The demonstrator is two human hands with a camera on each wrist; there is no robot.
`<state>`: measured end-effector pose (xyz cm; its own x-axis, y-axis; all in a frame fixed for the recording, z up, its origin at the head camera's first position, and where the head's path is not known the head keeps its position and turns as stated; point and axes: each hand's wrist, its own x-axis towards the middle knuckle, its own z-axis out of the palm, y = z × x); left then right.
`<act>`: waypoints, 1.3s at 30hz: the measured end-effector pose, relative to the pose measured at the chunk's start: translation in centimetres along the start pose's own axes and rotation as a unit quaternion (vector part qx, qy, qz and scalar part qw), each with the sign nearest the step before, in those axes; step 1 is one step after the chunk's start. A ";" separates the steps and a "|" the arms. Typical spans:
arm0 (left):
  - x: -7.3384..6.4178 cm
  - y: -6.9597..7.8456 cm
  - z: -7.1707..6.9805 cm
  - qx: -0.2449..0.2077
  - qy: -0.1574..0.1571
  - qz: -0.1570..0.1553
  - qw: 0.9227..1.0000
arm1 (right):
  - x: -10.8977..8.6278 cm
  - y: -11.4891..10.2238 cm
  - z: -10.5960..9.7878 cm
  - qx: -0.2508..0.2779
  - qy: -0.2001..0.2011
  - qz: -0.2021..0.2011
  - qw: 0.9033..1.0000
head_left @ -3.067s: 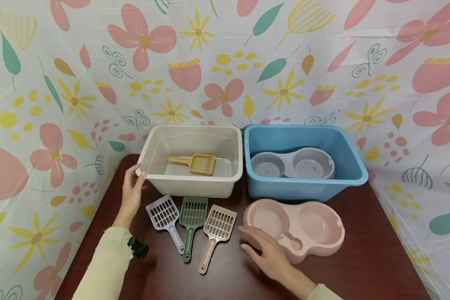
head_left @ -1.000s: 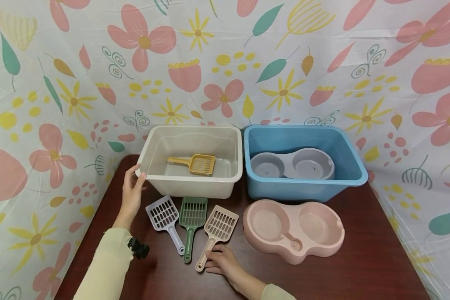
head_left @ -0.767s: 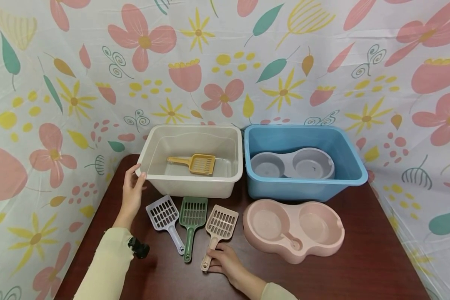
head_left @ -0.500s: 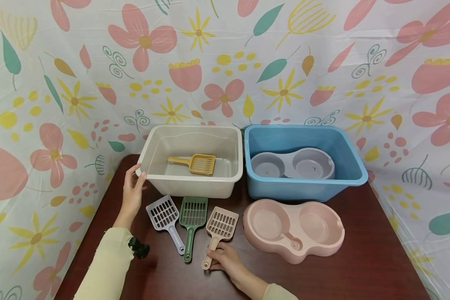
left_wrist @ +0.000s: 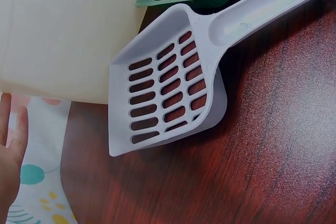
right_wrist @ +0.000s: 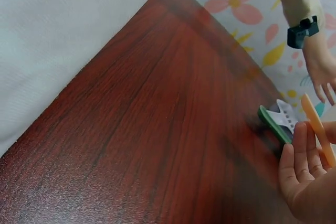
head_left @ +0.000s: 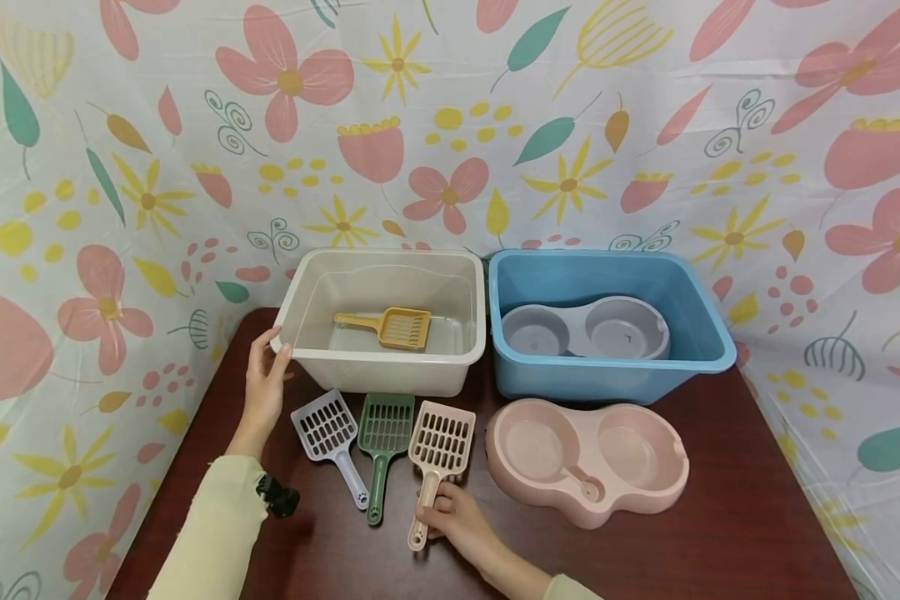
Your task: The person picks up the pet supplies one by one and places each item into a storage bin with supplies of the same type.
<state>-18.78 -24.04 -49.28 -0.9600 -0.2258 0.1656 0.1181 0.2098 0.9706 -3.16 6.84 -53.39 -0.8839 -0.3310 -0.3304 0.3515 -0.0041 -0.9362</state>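
In the head view, my left hand [head_left: 263, 396] rests thumb and index fingertips at the front left corner of a beige litter box [head_left: 378, 372]; its fingers [left_wrist: 20, 135] look straight in the left wrist view. A yellow litter scoop [head_left: 405, 326] lies in that box. My right hand [head_left: 461, 521] grips the handle of a pale pink litter scoop [head_left: 430, 483], its slotted head pointing away from me. The right wrist view catches this scoop [right_wrist: 315, 124] edge-on between thumb and fingers. Left of it lie a green litter scoop [head_left: 378, 479] and a lavender litter scoop [head_left: 348, 471].
Beside the beige box stands a blue litter box [head_left: 570, 379] with a grey double pet bowl [head_left: 581, 321] inside. A pink double pet bowl [head_left: 587, 442] sits on the dark red table [head_left: 727, 500] to the right. Floral cloth [head_left: 450, 125] hangs behind.
My right hand has come from beside the pink bowl to the pale pink scoop, grips its handle and has turned it more upright. My left hand stays at the box corner.
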 end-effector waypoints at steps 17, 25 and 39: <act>-1.3 3.8 0.2 -0.012 -0.010 -0.008 1.000 | -1.9 -3.1 -0.6 -0.004 -0.023 -0.023 0.999; -0.5 1.8 0.0 -0.018 -0.007 -0.025 1.000 | -2.5 -4.9 -0.7 -0.026 -0.032 -0.043 0.998; -0.1 0.2 0.1 -0.004 0.007 -0.002 1.000 | -3.0 -7.7 -0.5 -0.077 -0.056 -0.129 0.987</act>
<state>-18.72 -23.93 -49.12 -0.9569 -0.2402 0.1635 0.1158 0.2007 0.9728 -3.34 8.33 -45.27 -0.8955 -0.4392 -0.0722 0.0616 0.0384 -0.9974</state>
